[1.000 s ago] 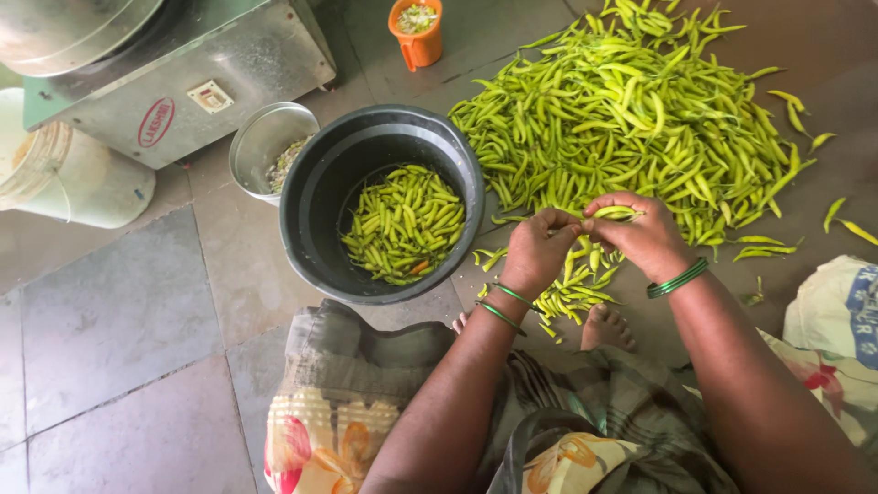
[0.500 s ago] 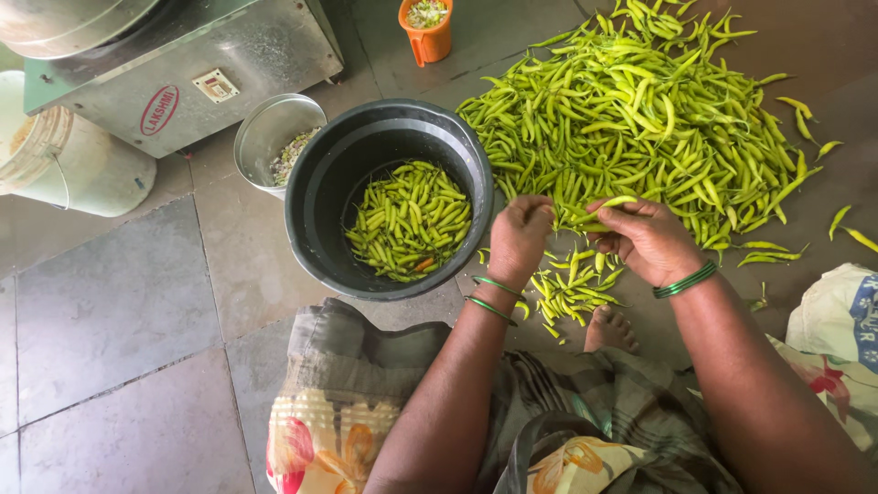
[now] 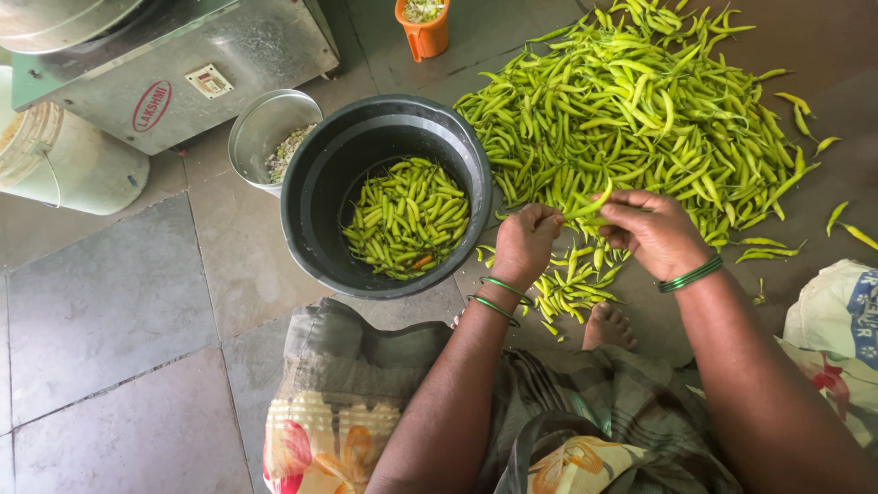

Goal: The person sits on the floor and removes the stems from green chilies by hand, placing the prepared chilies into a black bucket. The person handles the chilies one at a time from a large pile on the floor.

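A big heap of green chillies (image 3: 640,101) lies on the stone floor in front of me. Both hands meet at its near edge. My left hand (image 3: 525,245) and my right hand (image 3: 651,230) pinch the two ends of one green chilli (image 3: 590,203) between them. Each wrist wears green bangles. To the left stands a black bucket (image 3: 311,197) with a layer of green chillies (image 3: 407,218) in its bottom. A small cluster of chillies (image 3: 572,284) lies under my hands, beside my bare foot (image 3: 607,326).
A small steel pot (image 3: 261,128) with scraps touches the bucket's left side. Behind it sits a grey metal machine (image 3: 174,64) and a white pail (image 3: 64,169). An orange cup (image 3: 422,27) stands at the top. A printed sack (image 3: 837,320) lies at right.
My hands have shifted slightly and the right hand has lifted one chilli off the heap; both hands now grip it between them. The view has moved a little.
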